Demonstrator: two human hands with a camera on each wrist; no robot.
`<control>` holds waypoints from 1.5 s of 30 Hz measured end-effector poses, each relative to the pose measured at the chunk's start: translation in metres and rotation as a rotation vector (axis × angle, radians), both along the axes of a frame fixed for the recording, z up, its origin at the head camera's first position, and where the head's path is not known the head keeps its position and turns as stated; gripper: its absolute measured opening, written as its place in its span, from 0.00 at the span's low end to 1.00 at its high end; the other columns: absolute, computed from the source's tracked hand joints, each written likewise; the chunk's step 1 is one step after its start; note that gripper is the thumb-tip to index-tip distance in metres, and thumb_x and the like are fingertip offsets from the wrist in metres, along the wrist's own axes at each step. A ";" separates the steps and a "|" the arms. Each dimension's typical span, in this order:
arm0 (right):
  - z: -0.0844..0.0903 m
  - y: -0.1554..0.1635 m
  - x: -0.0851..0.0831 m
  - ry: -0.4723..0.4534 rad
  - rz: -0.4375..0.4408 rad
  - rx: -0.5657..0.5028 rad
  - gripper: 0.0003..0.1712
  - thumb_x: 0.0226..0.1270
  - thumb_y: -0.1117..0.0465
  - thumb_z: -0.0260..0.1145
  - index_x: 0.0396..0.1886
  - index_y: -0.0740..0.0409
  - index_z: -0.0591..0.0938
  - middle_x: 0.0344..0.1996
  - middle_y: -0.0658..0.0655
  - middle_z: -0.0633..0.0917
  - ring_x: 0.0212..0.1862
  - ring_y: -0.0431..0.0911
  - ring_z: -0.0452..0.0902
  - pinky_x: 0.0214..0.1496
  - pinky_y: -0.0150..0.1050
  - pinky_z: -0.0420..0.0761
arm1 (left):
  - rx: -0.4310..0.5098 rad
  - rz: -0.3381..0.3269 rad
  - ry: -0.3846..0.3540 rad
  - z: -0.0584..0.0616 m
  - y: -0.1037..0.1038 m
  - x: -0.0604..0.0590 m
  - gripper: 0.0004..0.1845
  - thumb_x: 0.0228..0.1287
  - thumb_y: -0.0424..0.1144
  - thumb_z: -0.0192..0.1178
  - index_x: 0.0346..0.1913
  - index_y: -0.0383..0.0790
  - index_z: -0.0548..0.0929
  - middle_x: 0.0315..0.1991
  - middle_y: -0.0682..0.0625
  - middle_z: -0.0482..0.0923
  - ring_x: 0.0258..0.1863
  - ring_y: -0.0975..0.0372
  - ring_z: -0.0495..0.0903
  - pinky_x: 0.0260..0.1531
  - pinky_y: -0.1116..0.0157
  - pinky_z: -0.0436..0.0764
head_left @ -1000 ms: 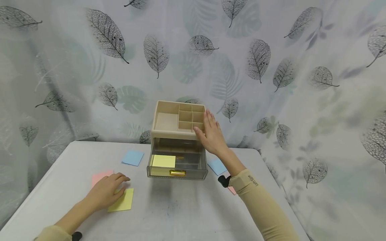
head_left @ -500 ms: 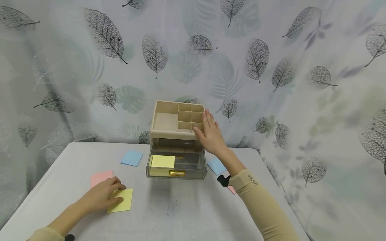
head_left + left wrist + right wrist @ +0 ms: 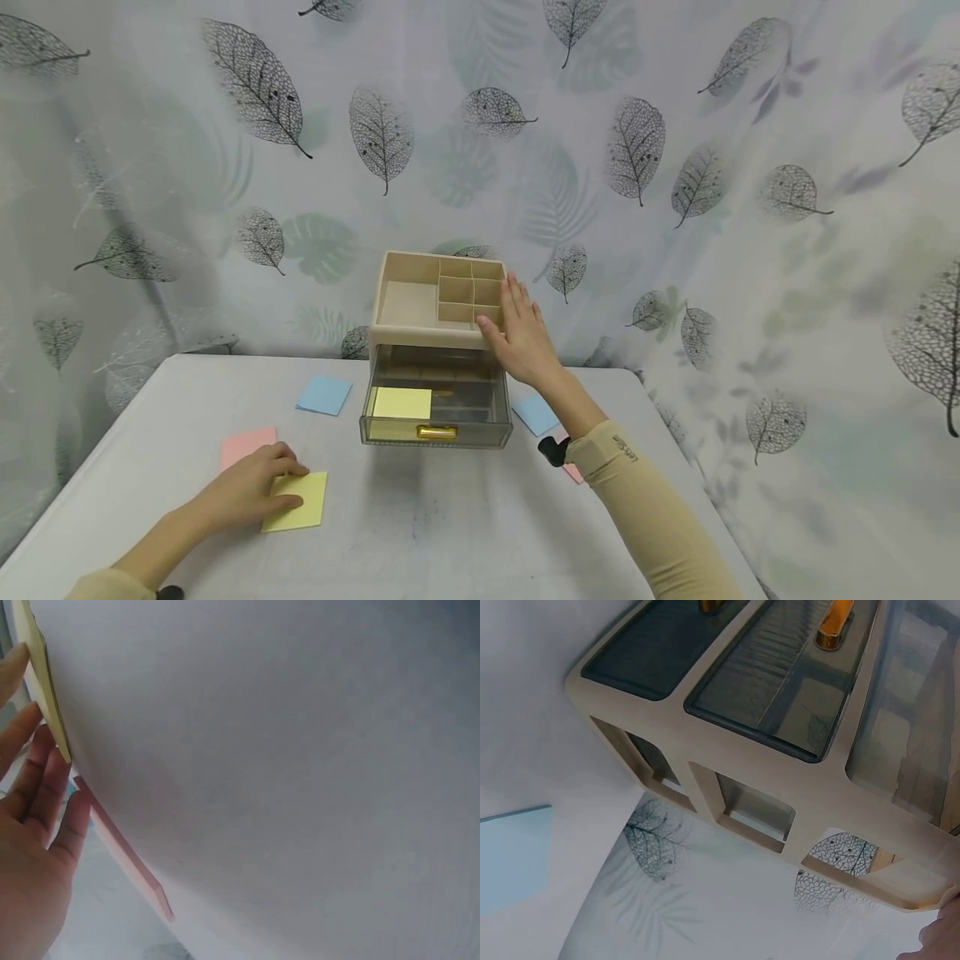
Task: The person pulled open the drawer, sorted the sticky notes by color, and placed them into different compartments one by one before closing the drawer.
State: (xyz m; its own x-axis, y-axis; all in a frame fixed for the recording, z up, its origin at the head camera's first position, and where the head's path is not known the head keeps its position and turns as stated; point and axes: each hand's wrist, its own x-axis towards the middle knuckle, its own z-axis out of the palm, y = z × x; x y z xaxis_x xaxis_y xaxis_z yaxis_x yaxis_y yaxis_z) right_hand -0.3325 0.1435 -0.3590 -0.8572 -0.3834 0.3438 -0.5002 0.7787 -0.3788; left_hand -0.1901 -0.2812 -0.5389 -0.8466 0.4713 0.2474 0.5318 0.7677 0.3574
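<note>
In the head view my left hand (image 3: 251, 489) is over a yellow sticky note pad (image 3: 307, 515) on the table. The thumb rests over the pad's top and the bent index fingertip is at its far edge. The left wrist view shows fingertips right at the yellow pad (image 3: 43, 682), which lies flat. My right hand (image 3: 527, 337) rests along the right side of a beige desktop drawer organizer (image 3: 427, 336), fingers straight and thumb at the top rim. Its clear top drawer (image 3: 480, 435) is pulled out and holds a yellow sticky note pad (image 3: 402, 403).
A pink pad (image 3: 247, 442) lies partly behind my left hand, with a blue pad (image 3: 324, 394) farther back. Right of the organizer lie another blue pad (image 3: 536, 414) and a pink one (image 3: 573, 472), partly covered by my right wrist. A leaf-patterned curtain (image 3: 450, 167) hangs behind.
My left hand has come down and back onto the yellow pad, thumb and index finger settling at it. My right hand stays on the organizer.
</note>
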 end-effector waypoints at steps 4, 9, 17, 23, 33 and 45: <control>0.001 0.000 0.000 -0.004 -0.004 0.001 0.50 0.83 0.32 0.39 0.85 0.61 0.38 0.85 0.56 0.35 0.84 0.52 0.27 0.84 0.58 0.34 | 0.035 0.002 -0.039 -0.002 -0.001 -0.003 0.16 0.54 0.49 0.80 0.43 0.49 0.89 0.42 0.61 0.77 0.41 0.66 0.76 0.43 0.61 0.82; 0.002 0.000 0.001 0.007 -0.003 -0.007 0.50 0.83 0.33 0.40 0.85 0.62 0.39 0.85 0.59 0.38 0.85 0.53 0.29 0.84 0.59 0.35 | 0.083 0.005 -0.080 -0.002 0.000 -0.006 0.17 0.52 0.47 0.81 0.43 0.50 0.86 0.43 0.61 0.77 0.41 0.68 0.75 0.43 0.62 0.81; 0.001 0.001 -0.001 0.001 -0.003 -0.013 0.51 0.82 0.32 0.39 0.85 0.61 0.38 0.85 0.57 0.36 0.85 0.52 0.28 0.84 0.58 0.34 | 0.192 -0.011 -0.123 -0.001 0.001 -0.005 0.20 0.51 0.42 0.82 0.44 0.46 0.84 0.41 0.62 0.81 0.39 0.71 0.76 0.41 0.65 0.81; 0.001 0.001 -0.001 0.009 -0.003 -0.014 0.51 0.82 0.32 0.40 0.85 0.62 0.39 0.85 0.59 0.37 0.85 0.53 0.29 0.84 0.59 0.35 | 0.241 -0.008 -0.103 0.004 0.003 -0.003 0.15 0.56 0.38 0.79 0.45 0.47 0.85 0.41 0.62 0.84 0.40 0.72 0.78 0.41 0.65 0.83; 0.001 0.000 -0.001 0.006 -0.007 -0.016 0.50 0.83 0.34 0.41 0.85 0.63 0.40 0.85 0.58 0.37 0.85 0.53 0.29 0.84 0.58 0.35 | 0.339 -0.036 -0.032 0.006 0.006 -0.001 0.13 0.62 0.28 0.72 0.43 0.49 0.87 0.40 0.59 0.86 0.39 0.71 0.80 0.31 0.69 0.79; 0.000 -0.002 -0.001 0.014 -0.001 -0.024 0.49 0.83 0.35 0.42 0.85 0.64 0.41 0.85 0.59 0.39 0.85 0.54 0.31 0.84 0.59 0.36 | 0.381 -0.017 -0.065 0.015 0.011 0.004 0.09 0.64 0.30 0.71 0.43 0.46 0.88 0.39 0.56 0.88 0.40 0.70 0.82 0.31 0.69 0.81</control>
State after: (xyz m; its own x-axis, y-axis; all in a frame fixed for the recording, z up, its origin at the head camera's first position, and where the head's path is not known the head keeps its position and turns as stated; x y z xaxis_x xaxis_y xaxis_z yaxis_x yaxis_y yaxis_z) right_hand -0.3335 0.1416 -0.3588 -0.8527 -0.3736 0.3651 -0.5046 0.7700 -0.3905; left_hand -0.1865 -0.2699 -0.5236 -0.8589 0.3705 0.3536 0.5105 0.5648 0.6484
